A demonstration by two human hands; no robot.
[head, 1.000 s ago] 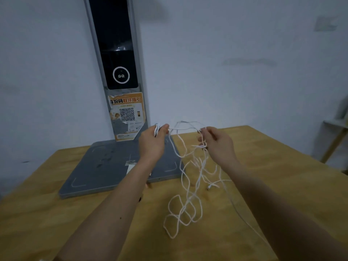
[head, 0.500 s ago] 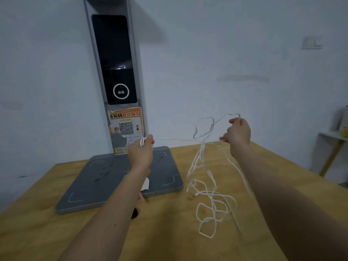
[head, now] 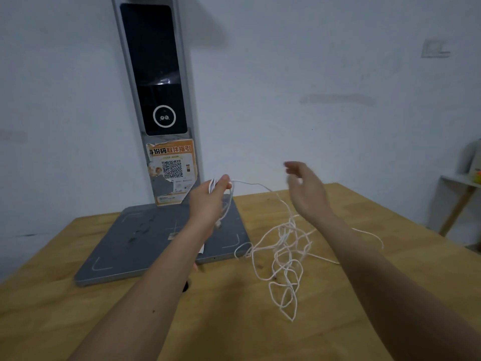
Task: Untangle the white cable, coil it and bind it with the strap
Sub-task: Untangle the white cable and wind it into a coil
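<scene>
Two hands, one cable. The left hand (head: 208, 201) is raised above the grey base plate (head: 145, 246), fingers curled round a few gathered turns of the white cable (head: 283, 254) — apparently the start of the coil, kept clear of the loose part. From this grip one strand runs right and sags into a single tangle of many loops lying on the wooden table (head: 390, 256). The right hand (head: 305, 191) hovers above that tangle with fingers spread and relaxed, holding nothing — placed, by appearance, to take up the next length. Untangling seems unfinished. One upright scanner column (head: 153, 74) stands behind. No strap can be made out.
</scene>
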